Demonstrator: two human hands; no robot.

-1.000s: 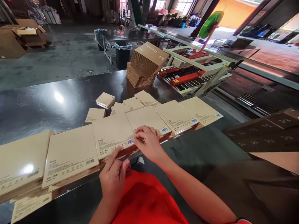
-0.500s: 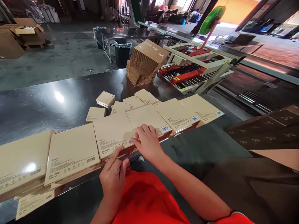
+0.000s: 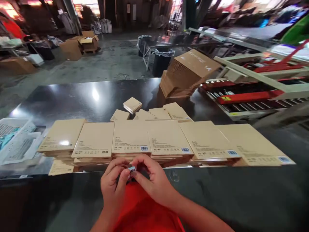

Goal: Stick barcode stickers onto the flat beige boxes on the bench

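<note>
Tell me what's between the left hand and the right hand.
The head view shows a small barcode label between the left hand and the right hand.

The tabletop's far left (image 3: 65, 101) lies open — a row of boxes (image 3: 131, 133) bars the near edge.

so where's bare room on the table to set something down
The black table is bare between its far edge and the leftmost box stacks, left of the flattened cartons. It's crowded along the front edge and where smaller boxes lie behind.
</note>
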